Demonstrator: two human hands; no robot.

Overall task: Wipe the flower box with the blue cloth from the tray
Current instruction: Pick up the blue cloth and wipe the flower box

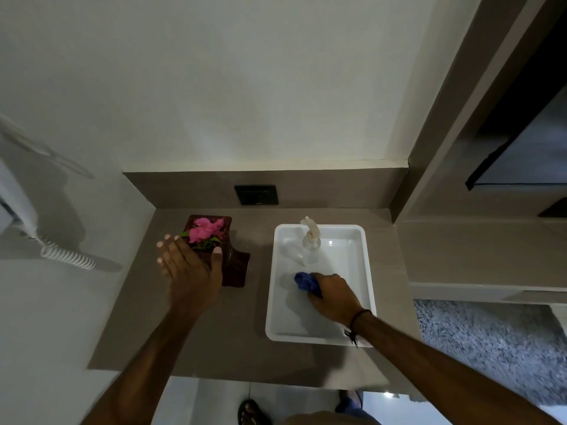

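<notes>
A dark red-brown flower box (234, 266) with pink flowers (205, 229) and green leaves stands on the brown counter at the left. My left hand (190, 268) is spread over its near side, thumb on the box's right face, fingers apart along its left. A white tray (366, 265) lies to the right. Inside it, my right hand (333, 294) is closed on a crumpled blue cloth (303, 280), which rests on the tray floor. A black cord circles my right wrist.
A clear spray bottle (310, 243) stands at the back of the tray. A dark wall socket (256, 194) sits behind the counter. A white coiled phone cord (66, 256) hangs at the left. A grey speckled surface (491, 342) lies at the right.
</notes>
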